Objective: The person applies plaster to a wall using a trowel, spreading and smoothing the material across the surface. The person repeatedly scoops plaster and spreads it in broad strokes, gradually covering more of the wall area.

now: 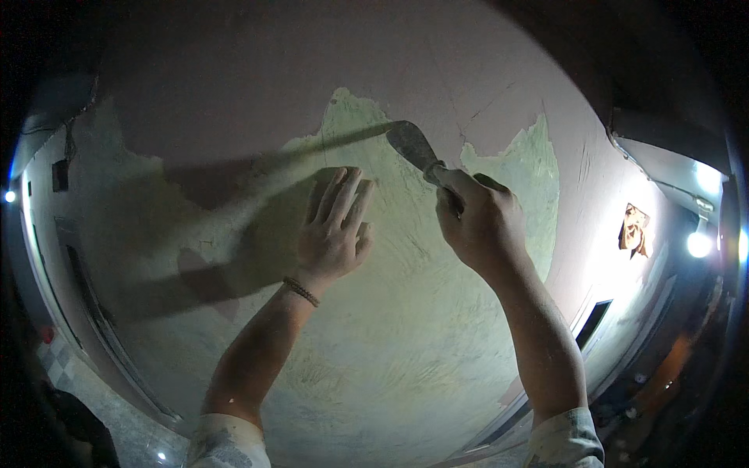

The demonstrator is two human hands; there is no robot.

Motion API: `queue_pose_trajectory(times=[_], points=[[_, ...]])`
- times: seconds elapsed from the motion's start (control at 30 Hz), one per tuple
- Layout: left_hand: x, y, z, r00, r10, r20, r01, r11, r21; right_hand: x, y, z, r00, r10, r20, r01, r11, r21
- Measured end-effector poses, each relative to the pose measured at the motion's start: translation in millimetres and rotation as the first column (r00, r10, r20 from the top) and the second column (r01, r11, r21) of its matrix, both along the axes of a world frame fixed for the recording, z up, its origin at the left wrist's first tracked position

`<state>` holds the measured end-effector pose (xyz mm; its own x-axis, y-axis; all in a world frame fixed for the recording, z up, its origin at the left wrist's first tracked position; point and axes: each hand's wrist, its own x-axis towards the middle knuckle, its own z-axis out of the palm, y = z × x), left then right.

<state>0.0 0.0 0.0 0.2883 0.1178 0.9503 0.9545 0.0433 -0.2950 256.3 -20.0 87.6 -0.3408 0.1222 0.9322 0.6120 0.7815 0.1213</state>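
In my right hand point(485, 221) is a scraper point(411, 146), gripped by its handle, the fingers wrapped round it. Its dark, broad blade points up and left, and the tip lies at the ragged edge between the pinkish-grey paint point(257, 70) and the pale green wall surface point(390, 312). My left hand point(335, 230) rests flat against the green surface, left of and below the blade, with fingers stretched out and nothing held. A braided bracelet point(301, 291) circles that wrist. Long shadows of the scraper and arm fall leftward over the wall.
A lit bulb point(699, 245) hangs at the right by a side wall with a torn brown patch point(635, 231) and a dark rectangular opening point(594, 323). Cable runs along the upper right. Tiled floor point(129, 425) shows at lower left.
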Motion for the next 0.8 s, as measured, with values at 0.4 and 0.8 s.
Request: queue_pose_trajectory(times=[0.4,0.8], points=[[-34.3,-60.0,-278.3,0.858,0.248,0.45,-0.017,0.889,-0.457,117.3,4.6,-454.4,0.993,0.089,-0.081,-0.117,0.875,-0.469],[-2.1,-466.8,-645.6,0.01,0.984,-0.18,0.757,-0.125,-0.641,201.3,-52.7,-698.7,0.94,0.009,0.342,0.327,-0.312,-0.892]])
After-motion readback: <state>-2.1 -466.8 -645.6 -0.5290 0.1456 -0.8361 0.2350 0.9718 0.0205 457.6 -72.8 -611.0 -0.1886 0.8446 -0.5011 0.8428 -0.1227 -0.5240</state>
